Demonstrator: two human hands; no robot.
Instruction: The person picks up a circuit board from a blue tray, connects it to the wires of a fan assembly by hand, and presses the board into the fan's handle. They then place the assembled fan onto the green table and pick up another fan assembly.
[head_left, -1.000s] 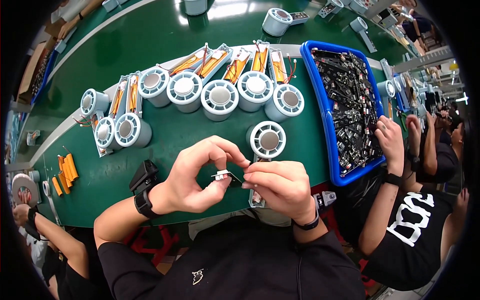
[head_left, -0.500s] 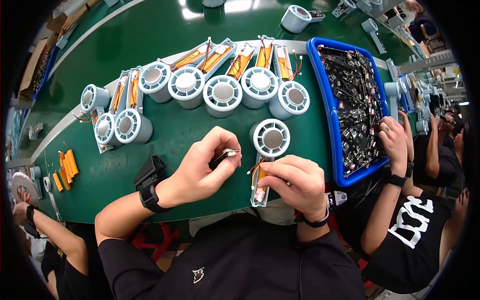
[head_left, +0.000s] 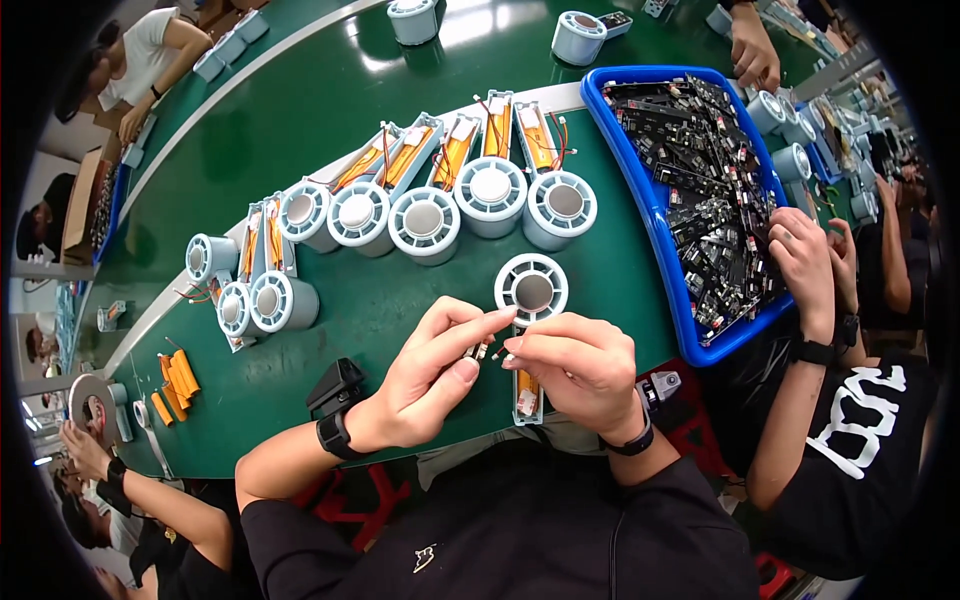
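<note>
My left hand [head_left: 425, 375] is closed on a small circuit board [head_left: 480, 350], mostly hidden behind the fingers. Close beside it, my right hand [head_left: 580, 368] pinches a thin wire with a small white plug [head_left: 499, 353]. The plug is very near the board's end; whether they touch I cannot tell. Under my hands lies a light-blue handheld fan [head_left: 531, 288], its round head pointing away from me. In its opened handle [head_left: 528, 410] sits an orange battery [head_left: 525, 384], partly covered by my right hand.
Several similar fans [head_left: 424, 226] with orange batteries line the green table [head_left: 400, 300]. A blue tray [head_left: 672, 320] of dark circuit boards stands to the right, a co-worker's hand [head_left: 800, 245] at its rim. Loose orange batteries [head_left: 178, 384] and a black object [head_left: 338, 385] lie left.
My hands have come together, the left moving right toward the plug in my right fingers, which has lifted off the fan handle. The view has shifted, and another person's hand shows beyond the tray.
</note>
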